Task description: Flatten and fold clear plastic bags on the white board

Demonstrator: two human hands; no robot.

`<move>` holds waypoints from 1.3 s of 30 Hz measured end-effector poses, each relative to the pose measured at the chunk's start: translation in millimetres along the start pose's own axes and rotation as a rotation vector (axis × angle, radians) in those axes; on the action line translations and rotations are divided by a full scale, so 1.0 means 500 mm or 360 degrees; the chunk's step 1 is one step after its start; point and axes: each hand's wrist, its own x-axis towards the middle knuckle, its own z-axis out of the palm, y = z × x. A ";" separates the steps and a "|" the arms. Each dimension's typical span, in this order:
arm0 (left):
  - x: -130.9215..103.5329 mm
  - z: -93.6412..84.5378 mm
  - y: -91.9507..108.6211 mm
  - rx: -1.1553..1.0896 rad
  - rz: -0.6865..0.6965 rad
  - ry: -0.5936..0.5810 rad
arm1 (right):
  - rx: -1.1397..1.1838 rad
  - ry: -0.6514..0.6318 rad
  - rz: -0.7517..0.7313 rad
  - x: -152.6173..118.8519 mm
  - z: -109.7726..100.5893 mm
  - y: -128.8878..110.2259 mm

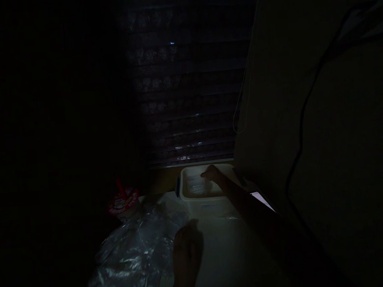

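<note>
The scene is very dark. My right hand [210, 173] reaches forward over the far part of a white plastic tub [183, 195], its fingers bent together; anything pinched in them is too dark to make out. Clear plastic wrapping [197, 186] lies inside the tub, just below that hand. Nearer to me, my left hand [185, 250] rests low over the white tabletop [224, 254] with its fingers curled in, and what they may hold is hidden. Left of it spreads a crumpled pile of clear plastic bags [133, 255], close to the hand's edge.
A cup with a red patterned lid [125, 200] and a red straw [120, 187] stands at the left behind the bags. A lit phone-like screen [262, 201] glows right of the tub. Horizontal blinds [188, 91] hang behind; a dark cable [302, 119] runs down the right wall.
</note>
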 end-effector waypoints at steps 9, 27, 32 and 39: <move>0.001 -0.005 0.004 -0.0024 0.0047 -0.0004 | -0.0261 0.0312 -0.0595 -0.087 -0.035 -0.003; -0.010 -0.188 0.030 0.0456 -0.0148 0.0113 | -0.0766 -0.0132 -0.0975 -0.298 0.160 0.014; -0.037 -0.218 0.039 0.0390 -0.0239 0.0060 | -0.0857 -0.0107 -0.0761 -0.283 0.210 -0.014; -0.047 -0.218 0.034 0.0283 -0.0391 0.0102 | -0.0738 -0.0073 -0.0776 -0.284 0.164 -0.001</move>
